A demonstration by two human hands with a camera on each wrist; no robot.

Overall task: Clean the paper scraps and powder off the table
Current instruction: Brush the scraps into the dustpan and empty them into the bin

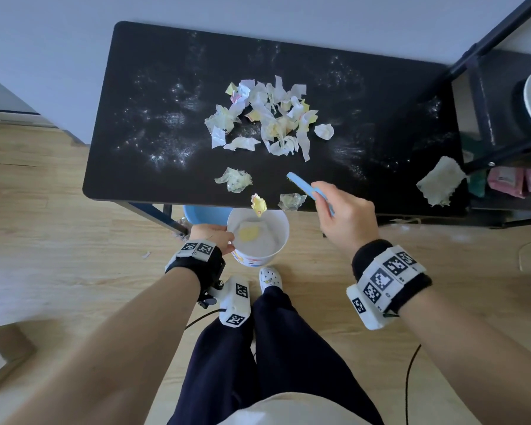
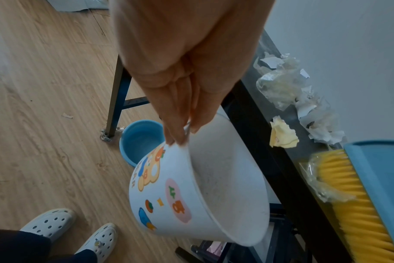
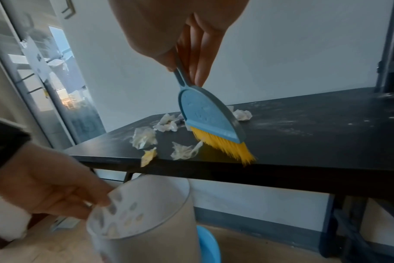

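Black table [image 1: 135, 87]: powder [image 1: 166, 154] scattered, paper scraps [image 1: 270, 118] heaped centre. Right hand [image 1: 347, 219] clamps brush [image 3: 209, 121] handle; left hand [image 1: 215, 237] pinches bin [image 1: 258, 237] rim below edge. Scraps light, flimsy; sweep gently.

Pinched white bucket [image 2: 198, 195] rim with left hand [image 2: 182, 71] under table [image 2: 254, 110] edge, yellow scrap [image 2: 282, 136] overhanging, brush [image 2: 360, 204] beside.

Black table [image 1: 154, 87], white powder [image 1: 169, 118], white-and-yellow scraps [image 1: 267, 115], blue yellow-bristled brush [image 3: 210, 122], cartoon-printed white bucket [image 2: 169, 195].
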